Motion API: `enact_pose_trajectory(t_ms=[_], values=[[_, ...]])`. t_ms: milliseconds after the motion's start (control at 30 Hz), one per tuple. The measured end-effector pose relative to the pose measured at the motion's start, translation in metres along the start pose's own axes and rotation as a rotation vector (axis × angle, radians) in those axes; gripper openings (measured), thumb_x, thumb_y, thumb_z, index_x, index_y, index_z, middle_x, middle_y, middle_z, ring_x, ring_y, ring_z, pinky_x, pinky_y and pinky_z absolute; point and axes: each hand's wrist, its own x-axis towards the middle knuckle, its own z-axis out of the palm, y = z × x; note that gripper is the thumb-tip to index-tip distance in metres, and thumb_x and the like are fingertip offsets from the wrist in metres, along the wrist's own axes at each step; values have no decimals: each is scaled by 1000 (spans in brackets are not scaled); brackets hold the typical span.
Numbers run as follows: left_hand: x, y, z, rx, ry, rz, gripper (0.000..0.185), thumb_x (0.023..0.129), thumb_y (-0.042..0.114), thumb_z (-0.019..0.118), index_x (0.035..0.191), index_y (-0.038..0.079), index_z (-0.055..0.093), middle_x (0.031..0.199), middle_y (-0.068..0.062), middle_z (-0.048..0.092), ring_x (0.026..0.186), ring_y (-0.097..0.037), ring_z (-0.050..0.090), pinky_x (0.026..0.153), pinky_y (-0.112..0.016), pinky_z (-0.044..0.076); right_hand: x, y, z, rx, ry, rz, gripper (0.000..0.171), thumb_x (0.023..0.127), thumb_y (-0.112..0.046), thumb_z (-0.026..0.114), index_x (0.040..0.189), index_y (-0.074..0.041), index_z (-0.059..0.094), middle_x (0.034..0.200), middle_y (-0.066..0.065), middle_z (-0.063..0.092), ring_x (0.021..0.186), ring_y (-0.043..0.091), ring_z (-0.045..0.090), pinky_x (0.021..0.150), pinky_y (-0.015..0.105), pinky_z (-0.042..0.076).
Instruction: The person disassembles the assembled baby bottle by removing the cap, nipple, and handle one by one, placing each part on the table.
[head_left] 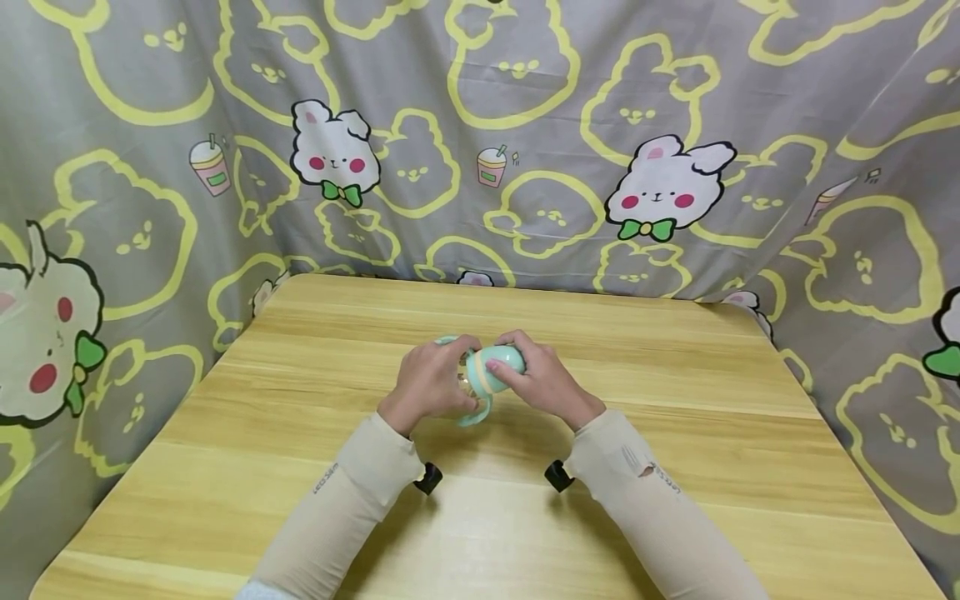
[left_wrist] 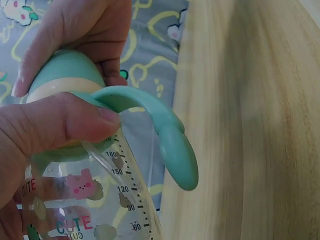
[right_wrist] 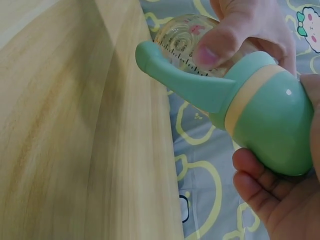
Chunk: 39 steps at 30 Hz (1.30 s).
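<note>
Above the middle of the pale wooden desk (head_left: 675, 500), well clear of its edges, the left hand (head_left: 429, 385) is gripping a clear printed baby bottle (left_wrist: 95, 210) while the right hand (head_left: 542, 383) is cupping its mint-green domed cap (right_wrist: 280, 130). The cap-twisting step seems in hand; next calls for a steady counter-hold. Only the wrist views are showing the graduation marks and the curved green handle (left_wrist: 170, 140).

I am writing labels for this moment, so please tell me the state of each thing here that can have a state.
baby bottle: lying sideways, held above the table, empty as far as visible.
green cap: on the bottle.
left hand: grips the clear bottle body.
right hand: grips the green cap.
table: bears nothing else in view.
</note>
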Motion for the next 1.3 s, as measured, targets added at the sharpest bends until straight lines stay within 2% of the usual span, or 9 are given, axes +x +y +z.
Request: enact_pose_trajectory(t_ms=[200, 300, 533, 700, 833, 1067, 1300], values=[[0, 0, 0, -17, -34, -19, 71, 55, 31, 91, 117, 17, 62, 79, 0, 61, 56, -12, 47, 49, -28, 40, -1, 3, 0, 20, -37, -12, 32, 97, -26, 61, 121, -8, 51, 94, 7, 63, 72, 13, 61, 61, 29, 53], [0, 1, 1, -7, -21, -14, 70, 55, 32, 91, 118, 17, 63, 80, 2, 63, 58, -12, 49, 50, -29, 40, -1, 1, -2, 8, -37, 9, 32, 98, -27, 59, 122, -8, 51, 92, 7, 63, 70, 14, 61, 61, 30, 52], [-1, 5, 6, 121, 62, 62, 69, 54, 37, 90, 116, 16, 66, 79, 7, 68, 59, -10, 52, 51, -28, 42, 2, -3, -1, -47, -32, 147, 32, 102, -34, 47, 116, -6, 52, 90, 12, 61, 64, 15, 60, 55, 29, 51], [-1, 8, 6, 123, 70, 60, 69, 53, 35, 90, 115, 16, 65, 76, 7, 67, 56, -10, 49, 49, -28, 40, 2, -6, 0, -28, -32, 224, 38, 100, -42, 50, 116, -7, 55, 86, 11, 62, 59, 17, 60, 53, 31, 51], [-2, 8, 5, 111, 54, 43, 69, 54, 35, 90, 115, 16, 65, 73, 7, 64, 54, -10, 46, 46, -27, 38, 2, -4, 1, -52, -18, 214, 40, 97, -46, 53, 115, -11, 57, 85, 6, 63, 64, 17, 60, 57, 31, 51], [0, 8, 3, 109, 52, 48, 70, 53, 35, 91, 116, 15, 65, 72, 6, 63, 54, -10, 46, 46, -27, 38, 0, -3, 1, -39, 14, 196, 40, 97, -44, 56, 117, -10, 58, 92, 8, 64, 69, 17, 60, 59, 30, 51], [2, 7, 2, 69, -10, 5, 72, 54, 35, 91, 118, 17, 64, 78, 2, 64, 56, -11, 48, 47, -28, 39, -1, -1, 0, -2, -4, 150, 37, 96, -37, 60, 119, -9, 56, 92, 8, 64, 71, 20, 62, 60, 31, 52]])
